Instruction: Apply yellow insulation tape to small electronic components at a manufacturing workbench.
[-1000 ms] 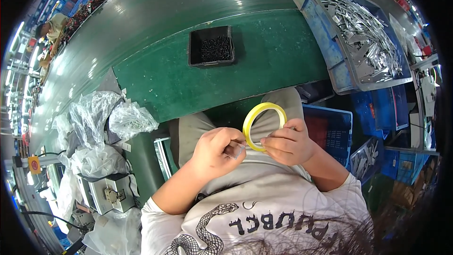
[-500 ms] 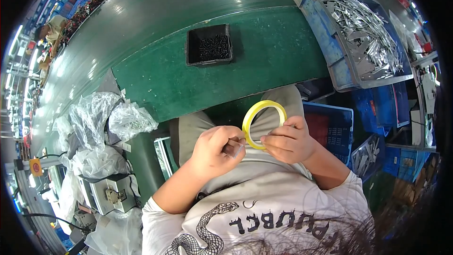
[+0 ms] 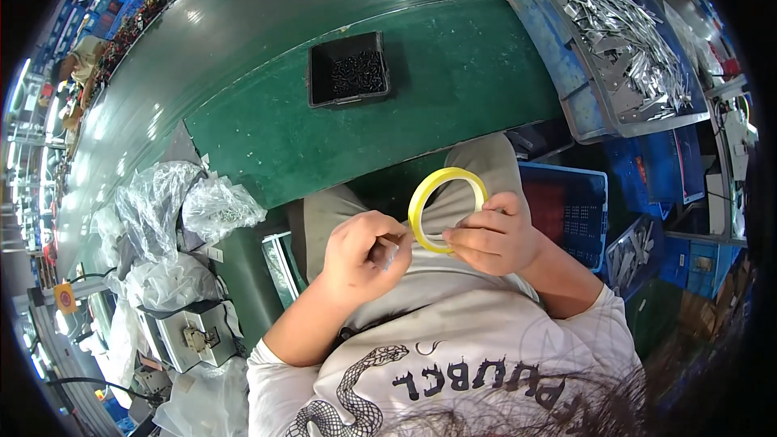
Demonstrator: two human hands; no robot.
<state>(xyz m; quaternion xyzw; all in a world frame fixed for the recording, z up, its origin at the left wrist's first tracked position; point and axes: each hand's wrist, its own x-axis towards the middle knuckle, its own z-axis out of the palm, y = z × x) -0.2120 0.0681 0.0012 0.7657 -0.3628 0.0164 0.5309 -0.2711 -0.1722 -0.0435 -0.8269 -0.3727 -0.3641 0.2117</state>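
Note:
My right hand (image 3: 495,236) grips a roll of yellow tape (image 3: 417,209) by its lower right rim, thumb on one side and fingers on the other. The ring stands tilted above my lap, its open middle showing my trousers. My left hand (image 3: 363,255) is curled closed at the roll's left edge, fingertips close to the tape; whether they touch it I cannot tell. Within those curled fingers shows a small piece of clear plastic (image 3: 389,256), partly hidden.
On the green table (image 3: 267,125) ahead stands a black bin (image 3: 346,100) of small dark parts. A large blue crate (image 3: 576,85) of metal strips is at right. Plastic bags (image 3: 162,202) lie at left, above a metal fixture (image 3: 194,338). A blue basket (image 3: 597,218) sits beside my right leg.
The whole view has shifted slightly. Both hands and the tape roll keep nearly the same places relative to each other; less of the clear piece shows in my left hand.

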